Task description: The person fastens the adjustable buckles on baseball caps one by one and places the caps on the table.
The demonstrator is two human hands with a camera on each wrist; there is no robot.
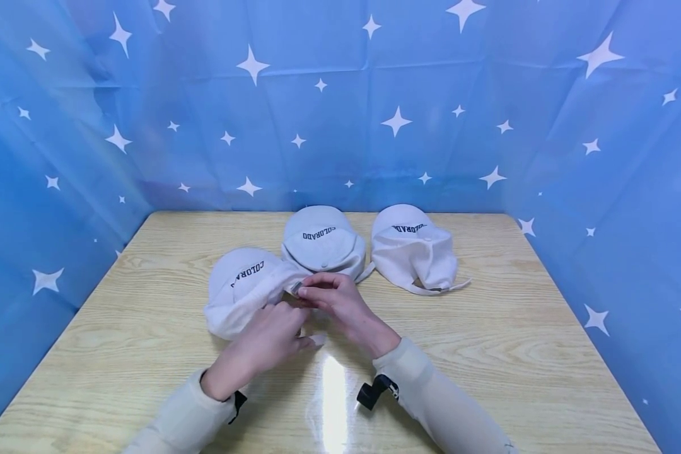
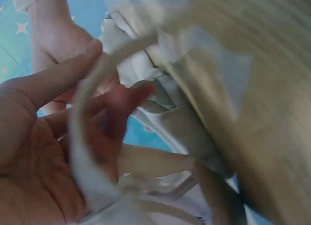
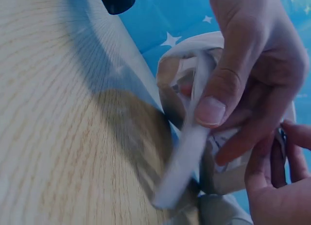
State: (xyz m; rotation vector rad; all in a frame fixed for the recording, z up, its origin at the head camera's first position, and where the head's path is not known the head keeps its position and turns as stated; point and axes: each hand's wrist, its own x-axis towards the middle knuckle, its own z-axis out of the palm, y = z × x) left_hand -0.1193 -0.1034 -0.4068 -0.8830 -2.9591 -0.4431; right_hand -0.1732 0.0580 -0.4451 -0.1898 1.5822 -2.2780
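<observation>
Nearest to me on the left is a white baseball cap with dark COLORADO lettering, turned on its side. My right hand pinches the small metal buckle of its back strap between thumb and fingers. Against the cap's back opening, my left hand has its fingers curled at the edge, with the thumb out beside the loose strap end. In the right wrist view the strap is blurred and lies along the left thumb. The loop of strap crosses in front of the left palm in the left wrist view.
Two more white COLORADO caps stand near the table's back edge: a middle cap close to my right hand, and a right cap with its strap trailing. They rest on a wood-grain table. A blue star-printed cloth surrounds the back and sides.
</observation>
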